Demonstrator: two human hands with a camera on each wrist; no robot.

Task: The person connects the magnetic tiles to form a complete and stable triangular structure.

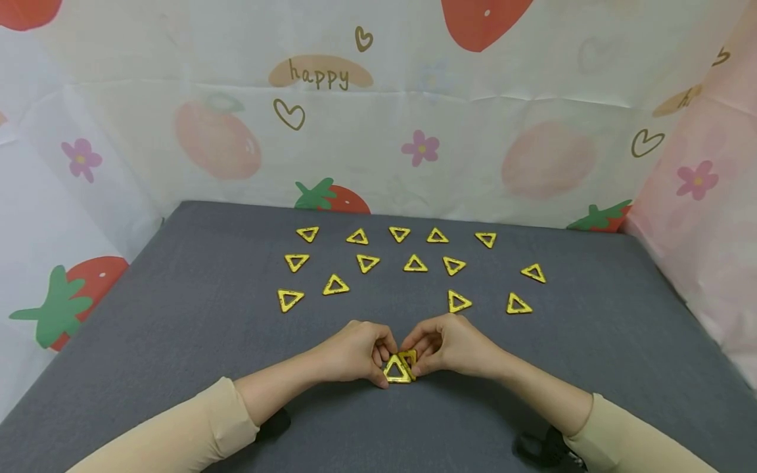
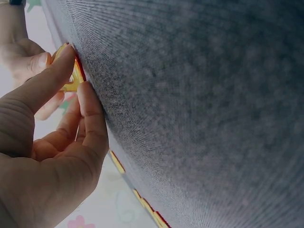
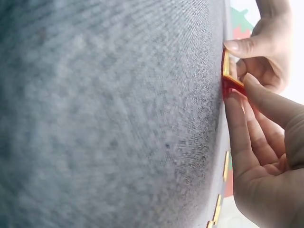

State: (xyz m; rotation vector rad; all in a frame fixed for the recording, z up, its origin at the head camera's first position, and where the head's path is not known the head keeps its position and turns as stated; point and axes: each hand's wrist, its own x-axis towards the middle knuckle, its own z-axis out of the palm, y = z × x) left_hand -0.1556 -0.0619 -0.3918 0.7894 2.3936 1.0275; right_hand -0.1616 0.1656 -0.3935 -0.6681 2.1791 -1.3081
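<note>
Near the front middle of the table, a yellow triangular frame tile (image 1: 396,380) lies flat, its left side pinched between the thumb and fingers of my left hand (image 1: 353,351). My right hand (image 1: 458,345) pinches a second triangular tile (image 1: 413,360), which stands tilted up along the right side of the flat one. In the right wrist view the tilted tile (image 3: 236,84) shows a red underside and meets the flat tile (image 3: 225,64) at an edge. Fingers of the left hand (image 2: 57,166) partly cover the yellow tile (image 2: 70,87) in the left wrist view.
Several more yellow triangular tiles (image 1: 336,285) lie spread in loose rows across the far half of the grey table (image 1: 195,315). One tile (image 1: 458,301) sits just beyond the right hand. A fruit-printed cloth (image 1: 378,131) hangs behind the table and at both sides.
</note>
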